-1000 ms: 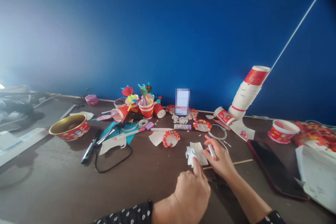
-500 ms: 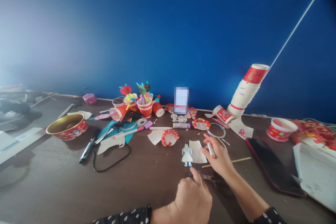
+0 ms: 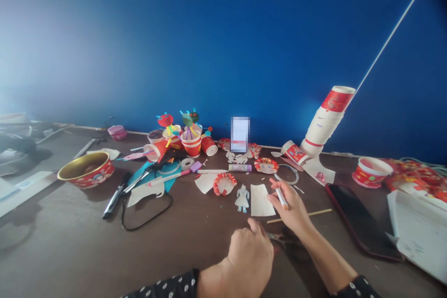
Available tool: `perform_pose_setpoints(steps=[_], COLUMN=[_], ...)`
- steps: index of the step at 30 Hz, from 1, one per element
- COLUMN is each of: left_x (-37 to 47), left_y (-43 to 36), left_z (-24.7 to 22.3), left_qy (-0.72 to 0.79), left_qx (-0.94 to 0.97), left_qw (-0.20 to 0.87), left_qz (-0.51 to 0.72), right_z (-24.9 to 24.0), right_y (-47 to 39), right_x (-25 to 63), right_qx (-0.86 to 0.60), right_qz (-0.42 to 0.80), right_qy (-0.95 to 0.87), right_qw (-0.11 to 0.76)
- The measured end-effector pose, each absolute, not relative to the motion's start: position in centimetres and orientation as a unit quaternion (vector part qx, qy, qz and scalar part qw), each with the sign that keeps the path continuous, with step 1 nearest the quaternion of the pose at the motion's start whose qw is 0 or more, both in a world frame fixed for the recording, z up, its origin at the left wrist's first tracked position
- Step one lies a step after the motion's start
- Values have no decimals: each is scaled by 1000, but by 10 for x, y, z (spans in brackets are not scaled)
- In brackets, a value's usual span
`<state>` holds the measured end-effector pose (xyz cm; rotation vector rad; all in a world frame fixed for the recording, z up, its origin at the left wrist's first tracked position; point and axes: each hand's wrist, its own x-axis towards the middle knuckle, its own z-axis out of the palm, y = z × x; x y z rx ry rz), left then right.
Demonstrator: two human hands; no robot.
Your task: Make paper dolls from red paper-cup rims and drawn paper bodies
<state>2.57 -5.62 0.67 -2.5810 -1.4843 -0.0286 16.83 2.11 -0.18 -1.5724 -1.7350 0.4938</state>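
Note:
My right hand is closed round a white marker with an orange end, above the right edge of a blank white paper piece. A small white paper cut-out figure with pale blue feet lies just left of that piece. Below the figure, my left hand is closed with its fingers curled under; what they hold, if anything, is hidden. Scissors lie to the right of my left hand, partly covered by it. A thin wooden stick passes beneath my right hand.
A phone and a white box lie on the right. Leaning stacked cups stand behind. To the left are a red and gold bowl, a dark marker and a black cord loop. Red-beaded rings lie in the middle.
The paper figure has shifted left and slightly away from me, leaving a gap beside the white paper. My left hand has moved a little left and forward. My right hand still grips the marker.

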Motion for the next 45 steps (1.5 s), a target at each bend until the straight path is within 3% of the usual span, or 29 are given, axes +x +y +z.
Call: perform_pose_setpoints(steps=[9, 26, 32, 37, 40, 45], left_x=[17, 11, 7, -4, -4, 5], left_y=[-44, -35, -25, -8, -8, -19], left_z=[29, 31, 28, 29, 28, 23], left_qy=[-474, -516, -580, -576, -524, -457], left_qx=[-880, -850, -777, -752, -803, -881], left_qw=[-28, -100, -168, -113, -84, -50], left_qz=[-4, -35, -179, -301, -273, -108], right_z=[4, 7, 11, 8, 6, 1], right_y=[22, 17, 14, 16, 17, 19], right_x=[172, 168, 168, 170, 169, 167], right_qx=[-629, -597, -591, -606, -614, -620], right_qz=[186, 200, 182, 185, 173, 171], right_qy=[-647, -615, -603, -616, -641, -658], right_qw=[389, 474, 505, 468, 427, 392])
